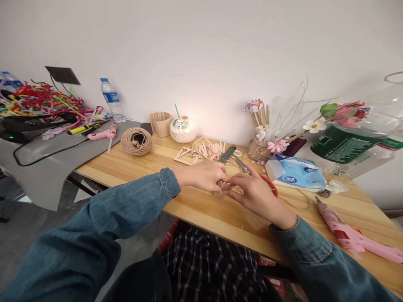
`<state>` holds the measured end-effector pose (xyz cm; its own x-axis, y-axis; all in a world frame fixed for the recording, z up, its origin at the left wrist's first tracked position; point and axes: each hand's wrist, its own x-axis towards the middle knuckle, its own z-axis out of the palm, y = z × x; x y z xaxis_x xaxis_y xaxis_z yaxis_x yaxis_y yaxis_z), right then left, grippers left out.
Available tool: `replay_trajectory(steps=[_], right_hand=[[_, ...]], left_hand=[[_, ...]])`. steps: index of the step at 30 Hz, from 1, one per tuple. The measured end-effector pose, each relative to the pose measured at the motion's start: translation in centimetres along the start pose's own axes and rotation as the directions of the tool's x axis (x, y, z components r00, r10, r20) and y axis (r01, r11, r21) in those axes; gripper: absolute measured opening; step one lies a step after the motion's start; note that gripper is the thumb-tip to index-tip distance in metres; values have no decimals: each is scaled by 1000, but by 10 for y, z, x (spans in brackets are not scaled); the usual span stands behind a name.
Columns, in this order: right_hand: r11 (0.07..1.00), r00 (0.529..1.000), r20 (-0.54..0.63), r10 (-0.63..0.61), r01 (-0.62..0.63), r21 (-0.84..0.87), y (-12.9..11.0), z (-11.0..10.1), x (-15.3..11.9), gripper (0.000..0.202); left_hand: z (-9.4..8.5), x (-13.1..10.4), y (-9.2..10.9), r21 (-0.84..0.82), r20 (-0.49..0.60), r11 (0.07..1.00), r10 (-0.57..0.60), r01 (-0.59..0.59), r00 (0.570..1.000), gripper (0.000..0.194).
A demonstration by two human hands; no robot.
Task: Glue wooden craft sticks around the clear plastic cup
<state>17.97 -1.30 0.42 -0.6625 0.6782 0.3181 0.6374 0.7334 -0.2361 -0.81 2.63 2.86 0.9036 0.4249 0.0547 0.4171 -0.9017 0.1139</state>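
The left hand (204,173) and right hand (252,191) pinch small wooden pieces (223,186) above the desk (189,205), near loose sticks (208,149) and red-handled scissors (271,184).

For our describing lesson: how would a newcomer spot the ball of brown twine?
On the pale wooden table, find the left end, by the flat grey mat. Just left of the tan ribbed cup sits the ball of brown twine; unlike the cup, it is all coiled cord.
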Motion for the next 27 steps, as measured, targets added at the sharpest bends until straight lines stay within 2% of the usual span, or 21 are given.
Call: replay_trajectory(steps=[4,9,14,20,24,27], right_hand=[[999,997,-74,-29,27,-35,1,0,-1,7],[995,994,-93,-56,48,-85,5,4,-1,11],[994,993,-88,-79,71,-88,8,7,0,14],[986,990,-75,-120,110,-125,6,6,3,13],[993,998,-35,-61,57,-104,5,3,4,12],[995,999,-26,-38,35,-95,6,1,1,3]], left_hand=[[1,0,1,26,-34,999,40,-39,999,15],[4,2,-1,48,-51,998,49,-46,998,20],[6,2,-4,-7,-61,998,56,-56,997,22],[11,4,-3,3,-77,1000,0,0,997,18],[13,4,1,-33,-73,997,-76,74,994,15],[12,1,3,-71,-101,995,-81,74,992,14]])
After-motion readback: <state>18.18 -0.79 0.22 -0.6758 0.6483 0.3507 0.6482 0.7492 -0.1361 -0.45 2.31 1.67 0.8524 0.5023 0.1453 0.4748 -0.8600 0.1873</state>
